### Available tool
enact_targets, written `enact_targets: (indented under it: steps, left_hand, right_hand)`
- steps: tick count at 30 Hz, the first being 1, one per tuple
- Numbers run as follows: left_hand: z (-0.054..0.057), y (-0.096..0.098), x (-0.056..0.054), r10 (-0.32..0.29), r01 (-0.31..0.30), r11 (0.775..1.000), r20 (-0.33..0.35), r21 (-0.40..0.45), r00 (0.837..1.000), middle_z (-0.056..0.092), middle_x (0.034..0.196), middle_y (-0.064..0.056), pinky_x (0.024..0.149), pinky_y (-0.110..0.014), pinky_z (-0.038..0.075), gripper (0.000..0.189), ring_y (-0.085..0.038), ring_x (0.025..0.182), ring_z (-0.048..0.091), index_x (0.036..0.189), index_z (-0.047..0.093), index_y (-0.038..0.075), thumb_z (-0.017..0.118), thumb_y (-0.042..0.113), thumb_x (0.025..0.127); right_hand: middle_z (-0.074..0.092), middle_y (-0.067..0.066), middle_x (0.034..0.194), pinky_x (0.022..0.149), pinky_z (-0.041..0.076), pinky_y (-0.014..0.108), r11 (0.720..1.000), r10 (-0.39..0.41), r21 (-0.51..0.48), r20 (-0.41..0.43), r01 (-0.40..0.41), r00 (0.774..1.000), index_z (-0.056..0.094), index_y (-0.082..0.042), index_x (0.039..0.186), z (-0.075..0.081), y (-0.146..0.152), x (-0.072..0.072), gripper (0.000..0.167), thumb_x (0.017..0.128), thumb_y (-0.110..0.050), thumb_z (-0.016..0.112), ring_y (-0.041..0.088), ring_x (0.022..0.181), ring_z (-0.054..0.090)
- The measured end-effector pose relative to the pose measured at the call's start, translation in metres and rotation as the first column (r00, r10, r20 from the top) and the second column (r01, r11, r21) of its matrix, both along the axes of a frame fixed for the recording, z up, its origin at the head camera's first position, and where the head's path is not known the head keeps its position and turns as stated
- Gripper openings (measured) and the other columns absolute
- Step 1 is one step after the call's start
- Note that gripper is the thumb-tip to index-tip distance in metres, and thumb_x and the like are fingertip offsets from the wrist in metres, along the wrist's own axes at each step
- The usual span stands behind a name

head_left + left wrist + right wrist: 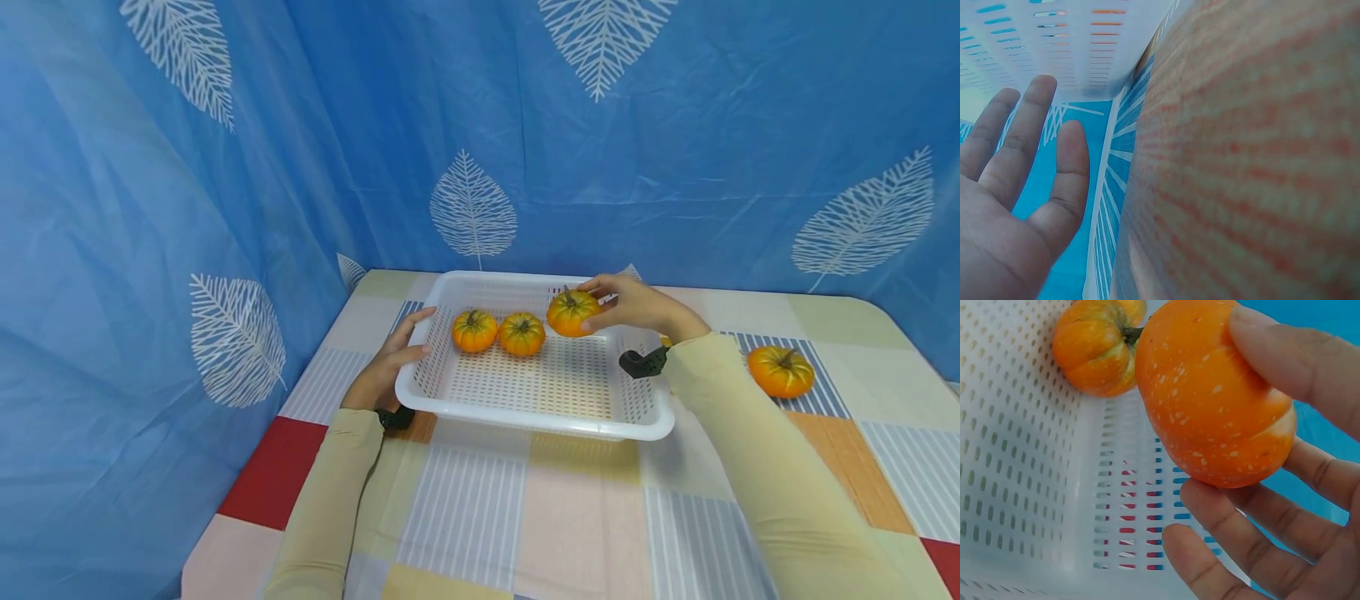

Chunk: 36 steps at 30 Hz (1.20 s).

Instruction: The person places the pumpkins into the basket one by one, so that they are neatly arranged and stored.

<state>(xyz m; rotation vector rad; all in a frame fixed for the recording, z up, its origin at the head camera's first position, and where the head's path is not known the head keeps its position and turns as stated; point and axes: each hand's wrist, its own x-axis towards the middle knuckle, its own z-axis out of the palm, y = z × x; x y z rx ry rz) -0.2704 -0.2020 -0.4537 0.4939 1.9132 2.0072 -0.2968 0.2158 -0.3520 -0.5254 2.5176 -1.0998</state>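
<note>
Nearest us, two pale sleeves (780,467) run forward over the patchwork tablecloth (465,508) toward a white basket (534,421), whose long axis lies left to right. We hold one orange pumpkin (572,312) in our right hand (633,304), thumb against one side and fingers against the other, so that grip is firmly occupied. That pumpkin sits at the hand's left, toward the far, right part of the basket, with its stem pointing up; we judge it raised off the basket floor, though we cannot tell how high. What counts most, as we read it, is that the pair of pumpkins (498,327) in the basket lies just left of our grip, side by side along the basket's length, while the slotted floor spreads out on the near side. Our left hand (386,371) is at the basket's left end, its fingers extended rather than curled and the tips at the wall; how hard they press, we cannot tell. It is farther from the held pumpkin than our right. Outside the basket, an outlying pumpkin (781,372) rests on the cloth to the right, beyond our right forearm.
</note>
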Motion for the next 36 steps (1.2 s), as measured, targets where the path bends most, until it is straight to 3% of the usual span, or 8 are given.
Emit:
enact_targets:
  steps: [10,21,29,36]
  left_hand:
    - [-0.001,-0.001,-0.001,-0.002,0.002,1.0,-0.004,-0.001,1.0,0.014,0.179,-0.014,0.105,-0.071,0.05,0.081,-0.054,0.143,0.04,0.172,0.015,0.02,0.052,0.016,0.101]
    - [-0.003,-0.001,-0.002,0.002,-0.002,1.0,0.008,-0.001,1.0,0.014,0.179,-0.013,0.105,-0.069,0.05,0.081,-0.052,0.144,0.04,0.172,0.015,0.022,0.053,0.017,0.101]
    - [-0.002,0.0,-0.001,0.02,-0.019,1.0,0.023,-0.01,1.0,0.015,0.179,-0.01,0.104,-0.069,0.051,0.081,-0.052,0.145,0.04,0.172,0.016,0.024,0.055,0.018,0.101]
    - [-0.002,0.002,0.0,0.041,-0.04,0.999,0.031,-0.027,0.999,0.017,0.179,-0.007,0.101,-0.067,0.055,0.082,-0.052,0.144,0.042,0.172,0.017,0.026,0.056,0.018,0.1]
  right_hand:
    - [0.048,0.04,0.152,0.118,0.041,0.068,0.999,0.014,0.031,0.026,-0.014,1.0,0.047,0.012,0.153,-0.006,-0.008,-0.008,0.073,0.092,-0.008,0.082,0.055,0.14,0.047]
    - [0.041,0.04,0.158,0.117,0.043,0.065,0.993,-0.03,0.113,0.112,0.018,0.993,0.044,0.009,0.157,-0.01,-0.014,-0.016,0.075,0.095,-0.011,0.081,0.055,0.146,0.041]
    - [0.038,0.037,0.161,0.113,0.051,0.059,0.992,-0.088,0.111,0.205,0.067,0.975,0.04,0.007,0.16,-0.015,-0.019,-0.018,0.078,0.096,-0.01,0.079,0.051,0.143,0.046]
    - [0.04,0.037,0.159,0.114,0.05,0.059,0.989,-0.126,0.103,0.217,0.106,0.968,0.043,0.008,0.157,-0.019,-0.021,-0.021,0.073,0.095,-0.005,0.08,0.05,0.142,0.047]
